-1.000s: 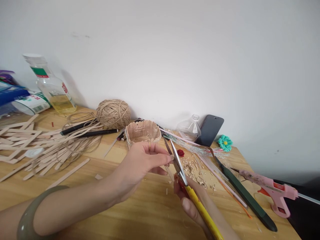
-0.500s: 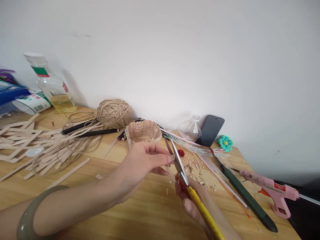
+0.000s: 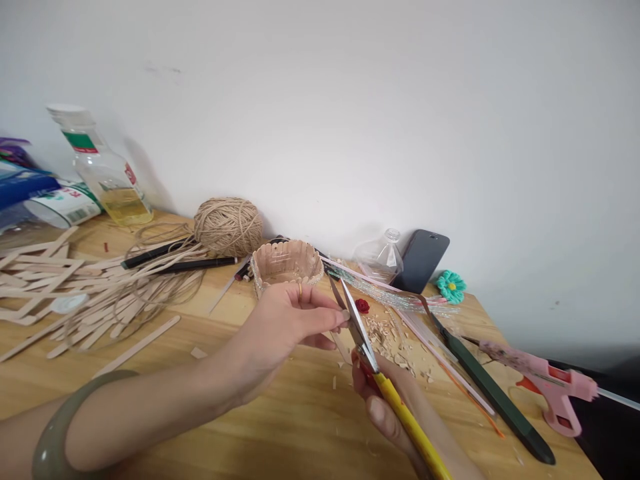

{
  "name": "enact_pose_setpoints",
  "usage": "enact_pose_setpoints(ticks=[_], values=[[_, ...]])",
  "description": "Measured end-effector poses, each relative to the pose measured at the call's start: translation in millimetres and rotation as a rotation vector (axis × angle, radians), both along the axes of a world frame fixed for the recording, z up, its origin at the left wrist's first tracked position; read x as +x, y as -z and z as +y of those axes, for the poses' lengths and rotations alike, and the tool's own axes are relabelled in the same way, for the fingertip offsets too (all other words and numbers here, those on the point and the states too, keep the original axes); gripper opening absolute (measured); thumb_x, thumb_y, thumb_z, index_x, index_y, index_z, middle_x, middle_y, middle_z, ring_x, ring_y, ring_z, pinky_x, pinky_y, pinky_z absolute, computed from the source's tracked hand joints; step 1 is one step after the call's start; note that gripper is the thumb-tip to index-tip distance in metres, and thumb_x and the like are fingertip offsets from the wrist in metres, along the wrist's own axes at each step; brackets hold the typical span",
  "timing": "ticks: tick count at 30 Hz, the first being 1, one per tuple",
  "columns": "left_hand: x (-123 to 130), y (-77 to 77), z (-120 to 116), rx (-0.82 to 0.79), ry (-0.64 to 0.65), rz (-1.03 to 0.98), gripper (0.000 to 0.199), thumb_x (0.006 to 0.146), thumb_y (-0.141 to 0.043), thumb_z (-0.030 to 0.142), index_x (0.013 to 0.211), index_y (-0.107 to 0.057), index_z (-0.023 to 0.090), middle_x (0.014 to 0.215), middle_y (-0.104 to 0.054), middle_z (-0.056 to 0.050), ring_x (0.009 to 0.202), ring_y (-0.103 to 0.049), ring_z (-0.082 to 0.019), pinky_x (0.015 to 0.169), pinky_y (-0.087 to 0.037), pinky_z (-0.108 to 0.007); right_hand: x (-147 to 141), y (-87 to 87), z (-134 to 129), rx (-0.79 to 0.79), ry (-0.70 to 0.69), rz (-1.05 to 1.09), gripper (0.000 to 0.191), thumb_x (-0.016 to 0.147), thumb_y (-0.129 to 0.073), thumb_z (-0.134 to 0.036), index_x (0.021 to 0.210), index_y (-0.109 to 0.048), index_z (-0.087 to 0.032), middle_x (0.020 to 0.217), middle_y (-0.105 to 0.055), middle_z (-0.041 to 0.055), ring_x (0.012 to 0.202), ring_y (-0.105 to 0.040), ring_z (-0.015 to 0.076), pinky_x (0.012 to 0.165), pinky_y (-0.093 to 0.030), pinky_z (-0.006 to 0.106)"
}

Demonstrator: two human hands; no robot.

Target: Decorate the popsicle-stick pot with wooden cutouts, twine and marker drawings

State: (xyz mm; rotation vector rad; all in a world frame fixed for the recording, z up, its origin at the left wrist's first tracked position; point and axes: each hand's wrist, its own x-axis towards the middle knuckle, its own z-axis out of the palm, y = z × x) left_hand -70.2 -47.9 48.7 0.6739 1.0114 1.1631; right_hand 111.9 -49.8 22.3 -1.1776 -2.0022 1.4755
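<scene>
A pair of scissors (image 3: 403, 415) with yellow handles points up and away from me, and its blades stand slightly apart. My right hand (image 3: 387, 407) is closed around its handles. At the blades, my left hand (image 3: 290, 317) is pinched shut, thumb and forefinger touching or nearly touching the metal. What lies in that pinch is too small and hidden to make out. Just behind my left hand sits a small wooden-stick basket (image 3: 287, 259) with a beaded edge, partly covered by the hand. A red rose ornament (image 3: 363, 306) and wood chips (image 3: 387, 340) lie beside the blades.
Craft sticks (image 3: 75, 280) and loose twine spread across the left. A twine ball (image 3: 229, 225) and a glass bottle (image 3: 115, 180) stand near the wall. To the right are a phone (image 3: 421, 260), a teal flower (image 3: 451, 287), a green-handled tool (image 3: 500, 387) and a pink glue gun (image 3: 545, 373).
Almost nothing differs. My right hand has shifted very slightly around the scissors handles; the left hand and the objects on the table have stayed where they were.
</scene>
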Motion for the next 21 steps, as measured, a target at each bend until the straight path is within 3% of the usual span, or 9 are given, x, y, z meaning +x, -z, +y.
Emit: enact_pose_setpoints(ticks=[7,14,21], values=[[-1,-1.1,0,-0.003,-0.013,0.005,0.010,0.060,-0.075,0.018,0.058,-0.066,0.014,0.065,-0.068,-0.001,0.060,-0.056,-0.009,0.055,-0.047,-0.020,2,12.1,4,-0.013,-0.043,0.053,0.060,0.069,-0.042,-0.080,0.070,-0.039,-0.021,0.063,-0.029,-0.0036,0.058,-0.023,0.0117,0.048,-0.018,0.026],[0,-2.8,0,0.025,-0.039,0.059,0.010,0.061,-0.073,0.016,0.059,-0.064,0.013,0.062,-0.066,0.001,0.058,-0.056,-0.008,0.055,-0.048,-0.018,3,-0.4,2,0.062,-0.056,-0.024,0.056,0.074,-0.040,-0.076,0.070,-0.040,-0.021,0.066,-0.030,-0.0023,0.060,-0.026,0.0133,0.052,-0.021,0.027],[0,-2.6,1,0.054,-0.064,0.078,0.012,0.062,-0.074,0.017,0.061,-0.062,0.013,0.062,-0.064,0.002,0.059,-0.056,-0.008,0.056,-0.049,-0.018,5,7.1,5,0.062,-0.069,-0.015,0.057,0.073,-0.040,-0.077,0.069,-0.037,-0.021,0.064,-0.028,-0.0033,0.059,-0.024,0.0127,0.051,-0.019,0.026]])
